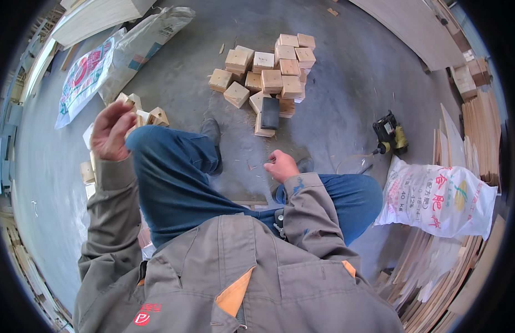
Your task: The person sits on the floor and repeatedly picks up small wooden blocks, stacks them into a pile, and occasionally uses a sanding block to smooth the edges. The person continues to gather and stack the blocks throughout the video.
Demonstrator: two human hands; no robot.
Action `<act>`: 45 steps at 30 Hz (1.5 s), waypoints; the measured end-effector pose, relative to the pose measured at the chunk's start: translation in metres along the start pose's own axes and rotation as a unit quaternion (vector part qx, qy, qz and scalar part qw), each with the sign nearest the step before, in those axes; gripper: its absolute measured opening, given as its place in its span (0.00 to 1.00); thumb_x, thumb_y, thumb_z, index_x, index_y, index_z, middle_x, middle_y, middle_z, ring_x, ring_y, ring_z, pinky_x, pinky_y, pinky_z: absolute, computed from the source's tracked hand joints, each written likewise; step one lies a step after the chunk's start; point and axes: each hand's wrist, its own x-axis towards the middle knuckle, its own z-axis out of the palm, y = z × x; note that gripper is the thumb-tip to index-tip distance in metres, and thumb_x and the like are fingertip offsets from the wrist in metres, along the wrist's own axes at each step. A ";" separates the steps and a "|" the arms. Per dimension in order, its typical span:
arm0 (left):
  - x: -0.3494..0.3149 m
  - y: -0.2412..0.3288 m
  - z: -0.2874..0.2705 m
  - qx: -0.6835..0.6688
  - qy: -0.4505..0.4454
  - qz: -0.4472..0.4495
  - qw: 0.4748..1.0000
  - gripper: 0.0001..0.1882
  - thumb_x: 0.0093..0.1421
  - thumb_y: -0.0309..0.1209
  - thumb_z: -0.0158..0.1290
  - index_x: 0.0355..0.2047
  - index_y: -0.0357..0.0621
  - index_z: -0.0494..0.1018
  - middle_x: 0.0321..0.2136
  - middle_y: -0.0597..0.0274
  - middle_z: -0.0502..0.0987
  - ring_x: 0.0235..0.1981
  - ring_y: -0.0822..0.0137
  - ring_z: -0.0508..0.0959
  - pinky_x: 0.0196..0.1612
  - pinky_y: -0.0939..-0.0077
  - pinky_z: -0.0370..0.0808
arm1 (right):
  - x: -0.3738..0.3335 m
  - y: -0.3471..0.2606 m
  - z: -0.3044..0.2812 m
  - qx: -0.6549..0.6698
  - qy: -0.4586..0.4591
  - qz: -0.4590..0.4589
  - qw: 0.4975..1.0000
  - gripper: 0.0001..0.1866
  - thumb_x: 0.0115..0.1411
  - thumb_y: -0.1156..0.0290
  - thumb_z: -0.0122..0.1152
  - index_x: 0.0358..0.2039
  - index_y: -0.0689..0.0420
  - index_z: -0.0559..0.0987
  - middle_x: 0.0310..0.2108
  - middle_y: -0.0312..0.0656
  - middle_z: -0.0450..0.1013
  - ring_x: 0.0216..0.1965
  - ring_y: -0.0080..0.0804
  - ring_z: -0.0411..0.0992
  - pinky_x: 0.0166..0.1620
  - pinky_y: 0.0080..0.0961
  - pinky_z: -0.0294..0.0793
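Right hand [282,166]: closed, fingers pinching a thin grey piece [260,164], too small to identify. Its long axis looks roughly left-right, sticking out left of my fingers, above the concrete floor [243,191] between my shoes. Left hand [110,132]: raised just left of my left knee, fingers curled; can't tell if anything is pinched in the fingertips.

Key relation: the main heap of wooden blocks [272,81] lies on the far side of my right hand, apart from it, and runs near-far, leaning slightly right at the far end. Right hand is nearer to it. A black rectangular slab [270,114] sits on the near end, long axis near-far. The 2nd group of wooden blocks [158,116] is by my left knee; left hand is nearer there.

Black-and-yellow nail gun [390,133] lies well right of my right hand, white sack [438,197] nearer on that side.
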 end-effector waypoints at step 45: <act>0.038 -0.077 0.188 0.355 -0.540 -0.028 0.763 0.26 0.50 0.34 0.65 0.49 0.42 0.72 0.32 0.58 0.75 0.33 0.56 0.78 0.35 0.62 0.75 | 0.225 -0.002 0.035 -0.034 0.141 0.173 0.974 0.57 0.47 0.60 0.76 0.73 0.55 0.51 0.65 0.57 0.61 0.65 0.54 0.63 0.66 0.46 0.64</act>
